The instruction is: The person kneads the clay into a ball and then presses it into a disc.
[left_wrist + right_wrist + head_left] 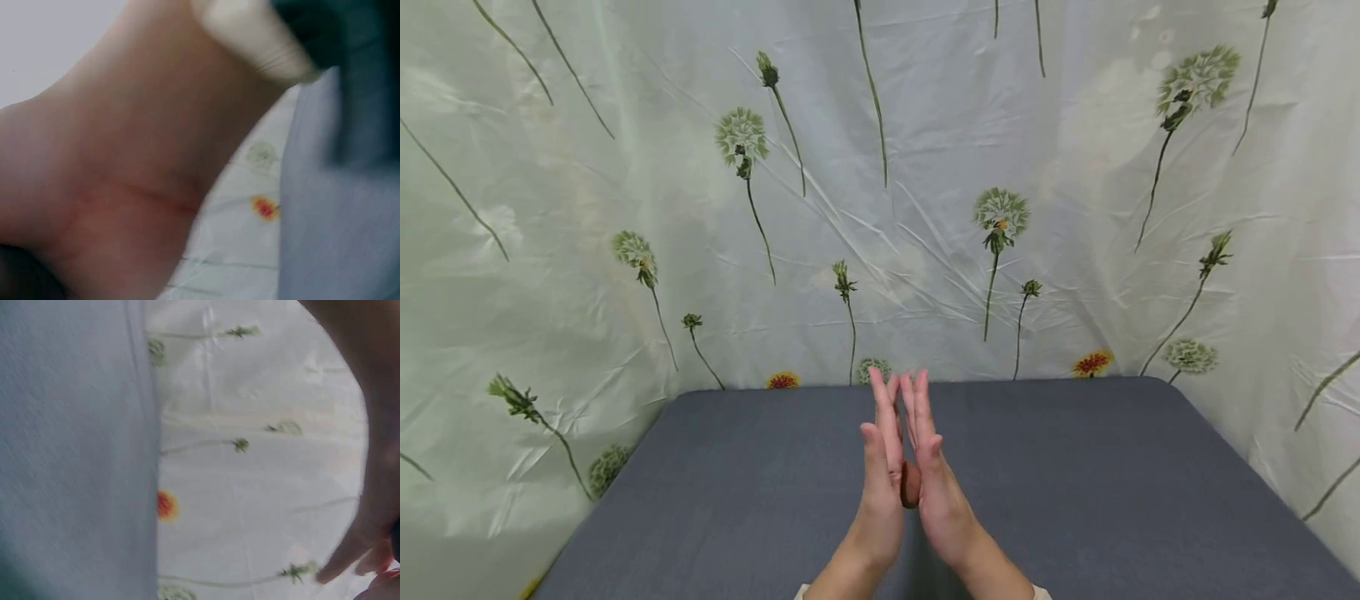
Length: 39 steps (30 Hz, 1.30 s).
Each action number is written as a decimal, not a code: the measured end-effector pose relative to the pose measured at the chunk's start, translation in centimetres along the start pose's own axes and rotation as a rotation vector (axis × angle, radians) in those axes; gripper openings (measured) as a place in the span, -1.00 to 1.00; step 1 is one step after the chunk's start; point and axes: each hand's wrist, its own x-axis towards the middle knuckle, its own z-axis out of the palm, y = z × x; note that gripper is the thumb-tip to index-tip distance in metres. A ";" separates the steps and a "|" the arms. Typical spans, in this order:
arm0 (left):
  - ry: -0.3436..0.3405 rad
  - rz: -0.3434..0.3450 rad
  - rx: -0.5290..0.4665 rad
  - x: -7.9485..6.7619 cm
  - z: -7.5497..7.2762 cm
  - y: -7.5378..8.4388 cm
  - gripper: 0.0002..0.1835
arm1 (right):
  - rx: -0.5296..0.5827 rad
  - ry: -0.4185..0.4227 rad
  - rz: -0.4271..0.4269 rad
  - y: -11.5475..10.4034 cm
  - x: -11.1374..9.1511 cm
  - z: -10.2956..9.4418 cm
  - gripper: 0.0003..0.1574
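Between two facing palms in the head view is a reddish-brown rounded lump (911, 485), partly hidden by the hands; its material cannot be told. My left hand (882, 479) presses it from the left, fingers straight and pointing up and away. From the right, my right hand (936, 483) presses flat against it, its fingers also straight. The fingertips of both hands come close together above the lump. The left wrist view is mostly blurred skin of the left hand (100, 206). At the right edge of the right wrist view the right hand (375, 481) shows in part.
A dark grey padded surface (737, 492) lies beneath the hands. Behind it and at both sides hangs a pale cloth (910, 250) printed with dandelions and orange flowers. Cream sleeve cuffs (1040, 592) show at the wrists.
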 end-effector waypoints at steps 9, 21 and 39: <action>0.208 0.153 0.010 1.2 -3.0 -0.3 -0.16 | 0.008 -0.083 -0.070 1.3 -1.0 3.1 -0.26; 0.057 0.074 -0.110 1.3 -0.7 -2.4 -0.23 | -0.176 -0.002 -0.278 -0.9 -0.6 1.8 -0.19; -0.055 0.060 -0.023 -0.3 0.3 -0.3 -0.26 | 0.014 0.006 -0.084 0.3 0.2 -0.6 -0.11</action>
